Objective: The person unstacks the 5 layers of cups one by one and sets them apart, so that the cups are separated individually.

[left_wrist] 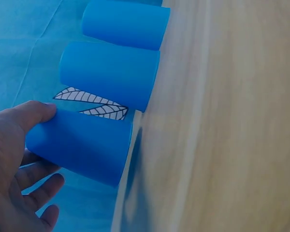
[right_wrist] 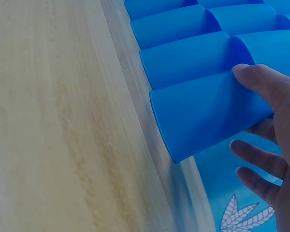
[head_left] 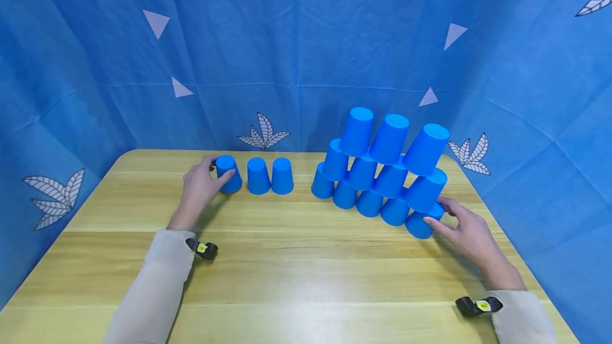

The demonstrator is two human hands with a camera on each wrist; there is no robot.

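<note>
While the right hand (head_left: 468,232) is pinching the near end cup (head_left: 419,225) of the stack (head_left: 391,180), rows of five, four and three upturned cups are rising on the table's (head_left: 296,259) right side. Farther back, the left hand (head_left: 201,185) is gripping a single cup (head_left: 228,177) between thumb and fingers; two others (head_left: 258,177) are standing beside it. Behind everything, a blue curtain (head_left: 296,41) is hanging.

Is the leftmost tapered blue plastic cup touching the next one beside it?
Apart. In the head view, bare wooden table shows between the leftmost tapered blue cup and the neighbouring blue cup.
</note>
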